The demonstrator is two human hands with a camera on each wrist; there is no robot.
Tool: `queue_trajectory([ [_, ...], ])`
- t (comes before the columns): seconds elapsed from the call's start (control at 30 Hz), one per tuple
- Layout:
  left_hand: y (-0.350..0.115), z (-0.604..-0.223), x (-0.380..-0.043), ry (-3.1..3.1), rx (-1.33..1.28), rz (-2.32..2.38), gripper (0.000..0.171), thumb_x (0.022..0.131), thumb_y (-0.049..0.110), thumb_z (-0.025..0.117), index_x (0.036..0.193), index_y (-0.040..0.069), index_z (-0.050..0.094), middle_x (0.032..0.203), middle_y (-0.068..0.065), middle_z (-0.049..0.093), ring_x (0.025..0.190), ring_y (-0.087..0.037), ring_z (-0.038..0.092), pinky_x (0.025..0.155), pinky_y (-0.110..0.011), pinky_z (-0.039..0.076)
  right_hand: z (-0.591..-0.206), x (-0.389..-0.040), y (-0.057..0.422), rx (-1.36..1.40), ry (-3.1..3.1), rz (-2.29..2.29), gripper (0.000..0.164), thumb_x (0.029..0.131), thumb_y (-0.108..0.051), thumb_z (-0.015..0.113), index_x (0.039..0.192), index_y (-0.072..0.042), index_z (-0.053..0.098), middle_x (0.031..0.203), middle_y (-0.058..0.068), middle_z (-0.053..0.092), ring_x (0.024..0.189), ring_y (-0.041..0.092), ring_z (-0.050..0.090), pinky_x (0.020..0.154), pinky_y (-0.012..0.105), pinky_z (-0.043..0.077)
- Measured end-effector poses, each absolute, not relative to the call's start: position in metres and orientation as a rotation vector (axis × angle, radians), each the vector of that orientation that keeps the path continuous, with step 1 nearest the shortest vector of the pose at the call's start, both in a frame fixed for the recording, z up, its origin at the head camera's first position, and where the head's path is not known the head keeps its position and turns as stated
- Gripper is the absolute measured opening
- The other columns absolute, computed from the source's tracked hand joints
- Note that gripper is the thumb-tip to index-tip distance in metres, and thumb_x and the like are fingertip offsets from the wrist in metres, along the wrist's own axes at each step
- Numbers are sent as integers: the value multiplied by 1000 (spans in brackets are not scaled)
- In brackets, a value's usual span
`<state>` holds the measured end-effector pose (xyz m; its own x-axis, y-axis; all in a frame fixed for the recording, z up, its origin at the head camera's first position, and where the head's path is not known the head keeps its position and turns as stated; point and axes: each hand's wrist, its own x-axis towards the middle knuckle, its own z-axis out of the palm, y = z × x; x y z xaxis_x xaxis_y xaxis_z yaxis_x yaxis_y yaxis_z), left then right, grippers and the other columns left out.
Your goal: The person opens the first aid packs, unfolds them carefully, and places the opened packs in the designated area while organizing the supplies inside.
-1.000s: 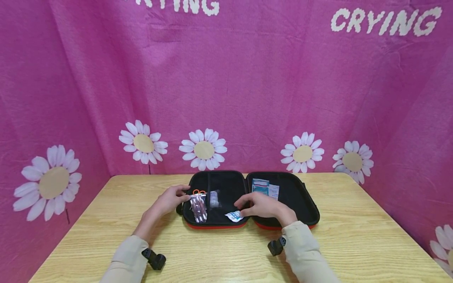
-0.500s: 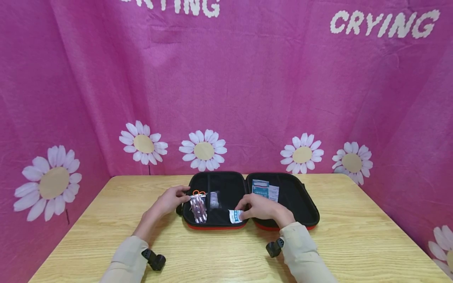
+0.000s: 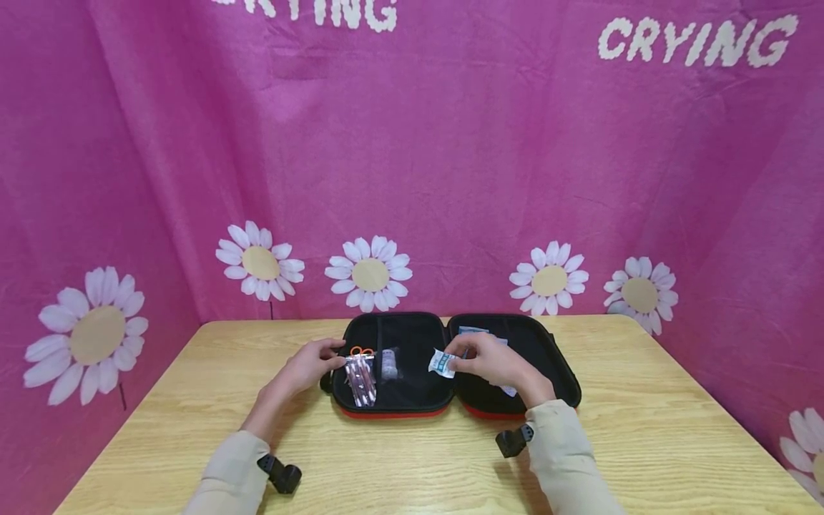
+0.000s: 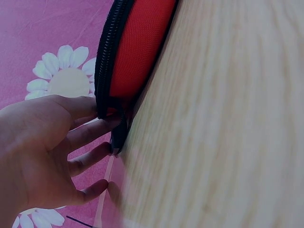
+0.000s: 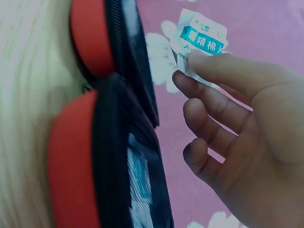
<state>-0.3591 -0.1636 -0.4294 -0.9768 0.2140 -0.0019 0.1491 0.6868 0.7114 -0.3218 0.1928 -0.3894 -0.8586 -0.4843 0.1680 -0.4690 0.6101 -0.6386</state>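
Note:
A zip case [image 3: 415,332], black inside and red outside, lies unfolded on the table with its two halves side by side. My right hand [image 3: 494,361] pinches a small white-and-teal alcohol pad sachet [image 5: 203,40] between thumb and forefinger, raised above the case near its hinge. The other fingers of that hand are bent and hold nothing. At the case's left edge, my left hand [image 3: 309,365] holds the rim; in the left wrist view its fingers reach the black carry handle [image 4: 120,135]. Close to the left thumb lie a clear pack of swabs [image 3: 363,386] and orange-handled scissors [image 3: 362,350].
A small clear bag with a white item [image 3: 390,363] lies in the left half, right of an elastic strap [image 3: 380,329]. Flat blue-and-white packets [image 3: 473,330] lie in the right half, partly behind my right hand. A pink daisy-print curtain [image 3: 450,179] stands behind the wooden table [image 3: 399,465].
The right hand has taken the sachet from the left half's front right corner and lifted it up and to the right. The left hand stays where it was.

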Motion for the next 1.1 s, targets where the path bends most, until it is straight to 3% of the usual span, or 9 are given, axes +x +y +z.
queue_trajectory([
  [0.5,-164,-434,-359,2811,318,1169,45,97,20,63,140,7,56,106,-9,70,89,-16,59,77,-32,48,-382,-323,237,-635,2988,-1293,25,88,-18,74,113,-12,70,82,1,68,76,14,61,69,26,48],
  [0.73,-163,-433,-359,2809,321,1162,45,98,21,63,141,8,55,107,-9,70,91,-16,60,80,-34,48,-379,-325,251,-562,3009,-1450,27,92,-18,71,116,-6,68,82,9,64,71,12,59,66,26,51],
  [0.9,-164,-431,-358,2799,312,1183,46,98,21,62,141,8,55,108,-10,69,93,-17,60,82,-36,50,-376,-324,262,-512,3030,-1526,28,94,-18,69,118,-4,68,84,15,63,71,18,60,66,28,53],
  [1.1,-164,-430,-358,2793,312,1200,46,98,21,62,141,8,55,111,-11,70,99,-19,63,89,-42,51,-378,-322,278,-327,3169,-1431,30,98,-21,62,124,-6,67,95,15,62,72,18,60,67,24,51],
])
